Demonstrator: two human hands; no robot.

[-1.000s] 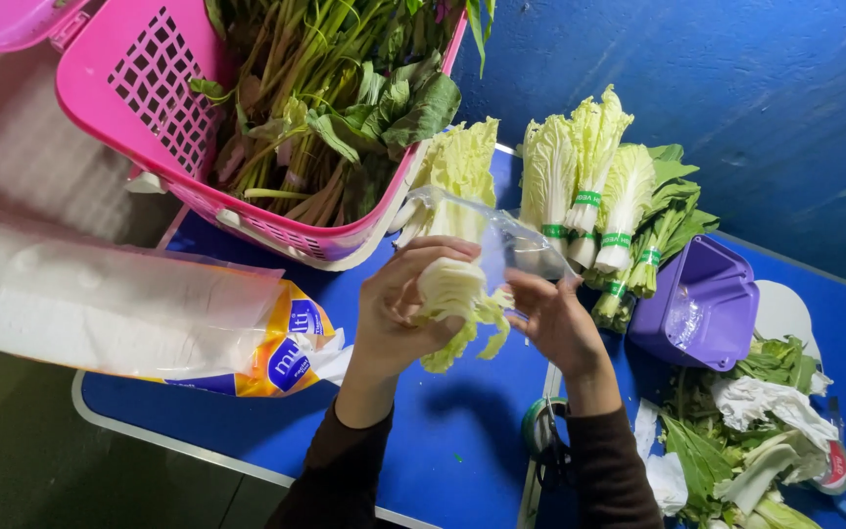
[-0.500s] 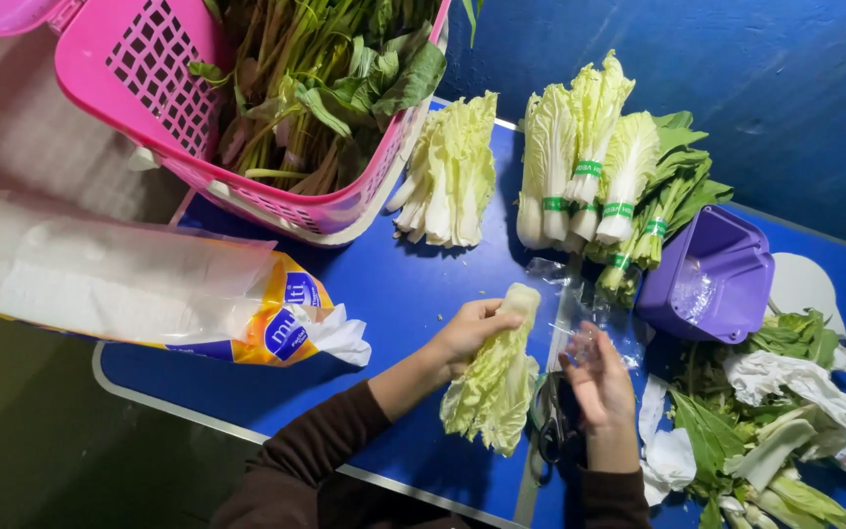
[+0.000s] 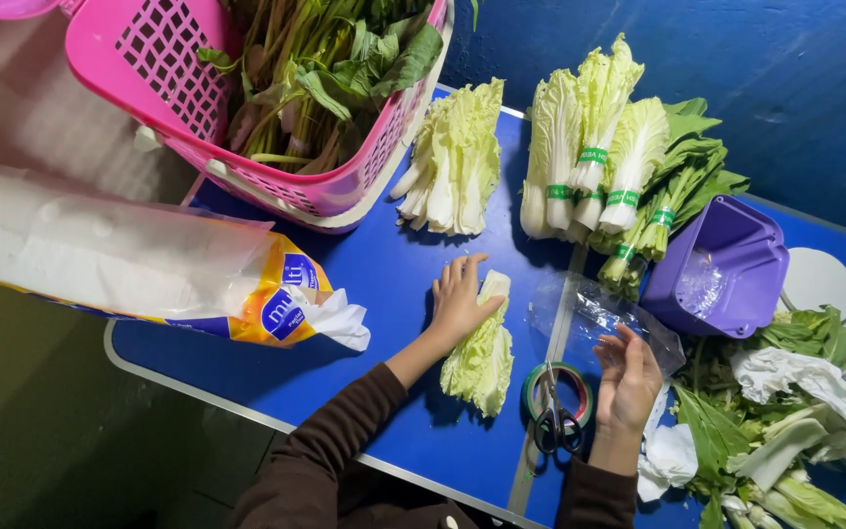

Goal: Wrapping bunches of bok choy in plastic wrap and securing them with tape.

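**Cabbage head laid on the blue bench, clear bag in the other hand**

The left hand (image 3: 459, 297) rests flat on a pale green napa cabbage (image 3: 482, 348) that lies lengthwise on the blue bench (image 3: 384, 323), just below the centre of the frame. Its grip is loose: the fingers are spread over the stalk end and press down on it without closing around it. The right hand (image 3: 627, 377), lower right of centre, has its fingers curled on the edge of a clear plastic bag (image 3: 594, 313), which lies crumpled on the bench between the cabbage and a purple tub (image 3: 722, 264). Just beside the right hand, toward the bench's near edge, a pair of scissors (image 3: 552, 416) lies across a roll of green tape (image 3: 555, 392).

In the upper middle of the frame sits a pile of loose cabbage heads (image 3: 457, 162), and to its right a row of bundles (image 3: 599, 147) bound with green bands. A pink basket (image 3: 149, 59) full of leafy greens fills the upper left. A roll of plastic bags (image 3: 129, 260) in a yellow and blue wrapper lies at the left. Trimmed leaves (image 3: 785, 411) are heaped at the lower right.
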